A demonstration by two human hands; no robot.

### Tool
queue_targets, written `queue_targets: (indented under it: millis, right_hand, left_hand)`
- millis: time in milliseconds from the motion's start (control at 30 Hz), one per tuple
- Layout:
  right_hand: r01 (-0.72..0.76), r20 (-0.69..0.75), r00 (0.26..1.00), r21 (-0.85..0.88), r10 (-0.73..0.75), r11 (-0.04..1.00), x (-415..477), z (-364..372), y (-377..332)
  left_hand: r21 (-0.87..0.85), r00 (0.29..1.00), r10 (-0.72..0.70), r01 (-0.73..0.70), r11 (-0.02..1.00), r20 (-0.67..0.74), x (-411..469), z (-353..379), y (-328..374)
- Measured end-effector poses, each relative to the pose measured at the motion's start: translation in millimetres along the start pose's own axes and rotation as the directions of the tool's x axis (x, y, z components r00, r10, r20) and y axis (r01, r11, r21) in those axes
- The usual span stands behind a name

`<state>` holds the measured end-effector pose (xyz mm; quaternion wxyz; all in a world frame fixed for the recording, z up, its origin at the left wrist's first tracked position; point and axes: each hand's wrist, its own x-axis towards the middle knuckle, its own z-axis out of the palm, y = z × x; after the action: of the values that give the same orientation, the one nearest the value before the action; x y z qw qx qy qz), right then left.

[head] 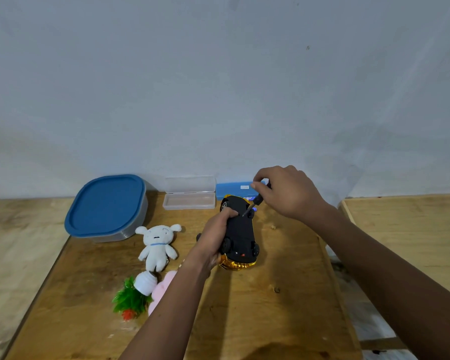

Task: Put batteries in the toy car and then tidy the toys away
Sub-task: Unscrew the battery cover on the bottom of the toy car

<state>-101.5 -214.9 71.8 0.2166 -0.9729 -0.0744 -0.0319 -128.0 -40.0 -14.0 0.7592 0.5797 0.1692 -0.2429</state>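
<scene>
left hand (215,233): grips car (239,227), upturned
right hand (287,192): pinches screwdriver (256,202), tip on car underside

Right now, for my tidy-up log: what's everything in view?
Upturned toy car: one, black-and-gold, table centre.
Black-handled screwdriver: one, black, tip on car.
Lidded container: one, grey, blue lid, back left.
Open plastic case: one, clear, by wall.
Flat box: one, blue, behind car.
Plush dog: one, white, left of car.
Tipped potted plant: one, green, front left.
Plush toy: one, pink, beside plant.
Wooden table: one, brown, underneath.
Left hand: one, grips car.
Right hand: one, holds screwdriver.
</scene>
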Motion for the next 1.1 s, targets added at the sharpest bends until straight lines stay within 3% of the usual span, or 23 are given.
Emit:
queue_targets:
  millis: [167, 433, 567, 767, 1100]
  right_hand:
    - [0.012, 0.162, 0.985, 0.232, -0.051, 0.973, -2, -9, 0]
    - [0.022, 0.252, 0.966, 0.107, -0.049, 0.994, 2, -19, 5]
    - [0.023, 0.216, 0.976, 0.004, -0.023, 1.000, 5, -12, 8]
    - [0.061, 0.203, 0.977, 0.028, -0.065, 0.998, 7, -14, 4]
    - [0.050, 0.231, 0.971, 0.069, -0.065, 0.996, 7, -18, 3]
  left_hand:
    - [-0.043, 1.000, -0.003, 0.003, 0.999, 0.001, 3, -2, 0]
    - [-0.102, 1.000, -0.026, 0.027, 0.994, 0.018, 6, -2, 0]
    - [-0.088, 1.000, -0.025, 0.026, 0.996, 0.014, 8, -3, 3]
    - [-0.065, 0.999, -0.039, 0.040, 0.997, 0.013, 10, -6, 2]
    - [-0.238, 0.995, -0.075, 0.088, 0.967, 0.066, 11, -11, 0]
